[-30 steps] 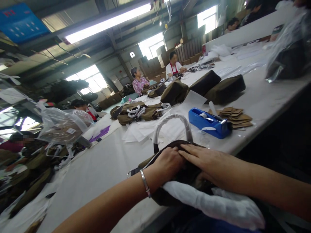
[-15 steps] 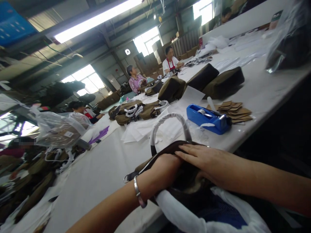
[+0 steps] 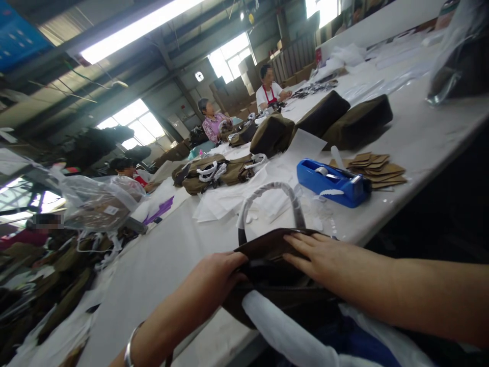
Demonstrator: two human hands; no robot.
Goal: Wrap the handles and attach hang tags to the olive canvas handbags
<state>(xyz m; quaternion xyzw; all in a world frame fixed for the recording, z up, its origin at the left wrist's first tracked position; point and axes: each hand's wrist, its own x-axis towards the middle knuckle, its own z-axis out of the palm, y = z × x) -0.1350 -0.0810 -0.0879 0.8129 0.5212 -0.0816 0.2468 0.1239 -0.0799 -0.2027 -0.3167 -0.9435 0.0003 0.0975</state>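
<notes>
A dark brown handbag [image 3: 267, 300] stands at the near edge of the table with its zipped mouth spread. One handle [image 3: 270, 187], wrapped in white film, arches up at the far side. The other handle [image 3: 290, 331], also in white wrapping, hangs over the near side. My left hand [image 3: 214, 278] grips the left end of the mouth, thumb and fingers around the edge, its fingertips partly hidden inside. Across the right end of the mouth lies my right hand [image 3: 321, 257], fingers stretched flat against the far inner wall. The bag's dark inside hides its contents.
A blue tape dispenser [image 3: 332, 181] and a stack of brown cardboard pieces [image 3: 376, 171] sit behind the bag. Several brown bags [image 3: 221, 173] lie farther back beside white paper sheets [image 3: 217, 204]. Co-workers sit around the far side of the white table [image 3: 145, 285].
My left hand has come out of the bag's inside and moved left to grip the end of its mouth. My right hand stays near the same spot on the bag.
</notes>
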